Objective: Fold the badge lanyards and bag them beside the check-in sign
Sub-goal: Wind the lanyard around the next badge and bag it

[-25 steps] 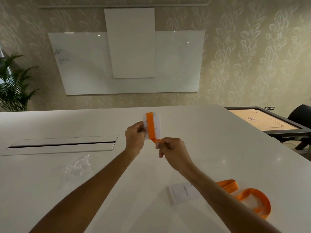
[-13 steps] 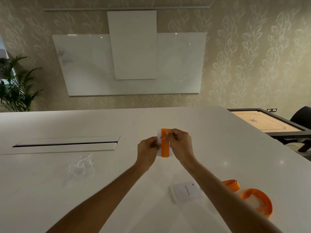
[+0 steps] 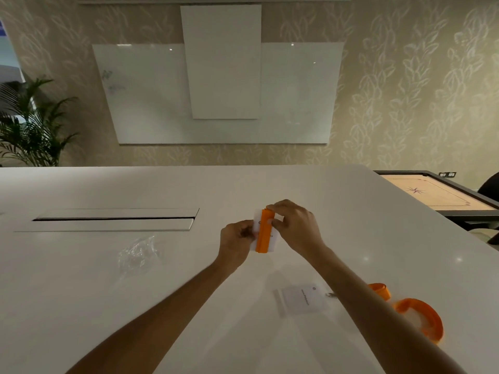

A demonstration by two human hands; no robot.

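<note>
An orange lanyard (image 3: 264, 233), folded into a flat strip, lies against its white badge card (image 3: 272, 242) just above the white table (image 3: 81, 292). My left hand (image 3: 235, 242) pinches the card's left edge. My right hand (image 3: 295, 228) grips the top of the folded strip and the card. A second orange lanyard (image 3: 421, 311) lies loose in loops at the front right, clipped to another white badge card (image 3: 302, 299). A crumpled clear plastic bag (image 3: 139, 253) lies to the left of my hands. No check-in sign shows.
A long cable slot with a lid (image 3: 113, 220) is set in the table at the left. Beyond the table's right edge stands a carrom board (image 3: 437, 195), with a dark chair (image 3: 490, 184) behind it. A whiteboard (image 3: 221, 90) hangs on the wall, a plant (image 3: 29, 122) at far left.
My right hand moved from the strip's lower end up to its top, folding the lanyard flat against the card. Both hands shifted right and lower toward the table.
</note>
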